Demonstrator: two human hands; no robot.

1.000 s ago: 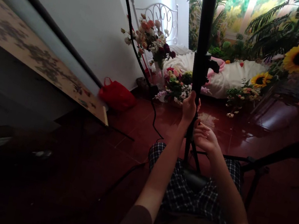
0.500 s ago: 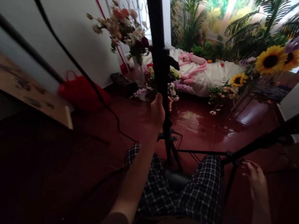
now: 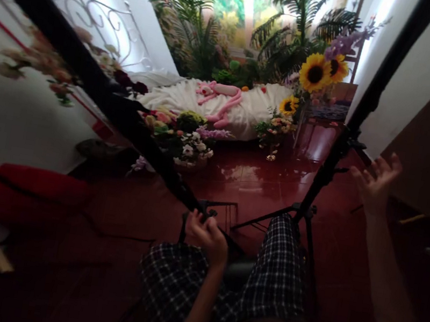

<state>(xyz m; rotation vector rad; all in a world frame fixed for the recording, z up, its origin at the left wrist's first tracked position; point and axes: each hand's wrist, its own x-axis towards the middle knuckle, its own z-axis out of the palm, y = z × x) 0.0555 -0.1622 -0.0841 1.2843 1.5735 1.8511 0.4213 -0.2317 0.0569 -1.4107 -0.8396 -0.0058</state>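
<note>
The hands are separated: the left hand point(image 3: 206, 238) is closed around the lower end of a black tripod stand pole point(image 3: 100, 85), with the fingers curled over it just above the person's left knee. The pole is steeply tilted, running up and away toward the upper left of the head view and crossing in front of a white wall point(image 3: 11, 134). The right hand point(image 3: 377, 181) is open and raised, fingers spread and holding nothing, just beside a second black tripod stand point(image 3: 335, 158) but not touching it. That stand leans the opposite way, with its splayed legs standing on the glossy red tile floor point(image 3: 247, 188) next to the person's right leg. The person wears dark plaid trousers point(image 3: 273, 279). Beyond the stands, a bed with rumpled white bedding point(image 3: 216, 104) carries a pink plush toy point(image 3: 221, 96). A white metal headboard point(image 3: 101, 28) stands at the bed's left end. Artificial sunflowers point(image 3: 314, 73) stand at its right end, and a mixed flower arrangement point(image 3: 180, 144) sits on the floor beside it. Palm plants point(image 3: 189, 15) rise before a painted jungle backdrop point(image 3: 240, 2). A red bag point(image 3: 18, 190) lies at lower left, blurred.
</note>
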